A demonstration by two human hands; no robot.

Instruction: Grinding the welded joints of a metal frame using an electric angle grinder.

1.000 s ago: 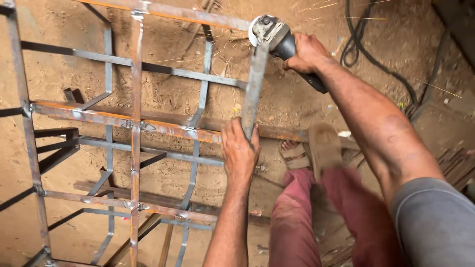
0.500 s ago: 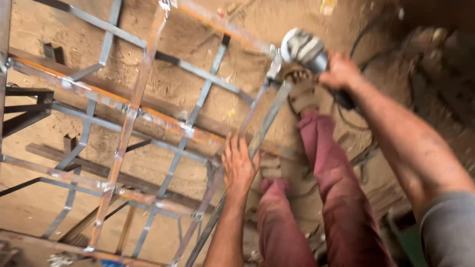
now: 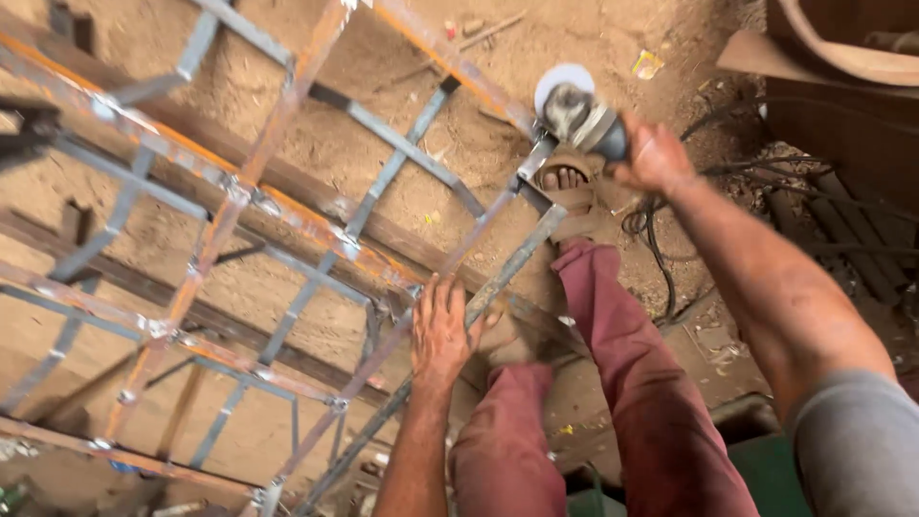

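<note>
A welded frame of rusty and grey metal bars (image 3: 287, 220) lies across the sandy ground. My left hand (image 3: 442, 333) presses flat on a bar near the frame's near edge, fingers spread. My right hand (image 3: 653, 155) grips an angle grinder (image 3: 574, 113), whose disc sits at a bar joint at the frame's upper right corner. My legs in dark red trousers (image 3: 613, 383) stretch beside the frame, one sandalled foot (image 3: 567, 191) just under the grinder.
A black power cable (image 3: 661, 249) trails over the ground right of my leg. Dark metal strips and a curved sheet (image 3: 842, 57) lie at the upper right. Scraps and a yellow wrapper (image 3: 647, 65) dot the sand.
The view has tilted and shifted, so the frame now runs diagonally. My right hand keeps the grinder at the bar's far end; my left hand stays pressed on the bar.
</note>
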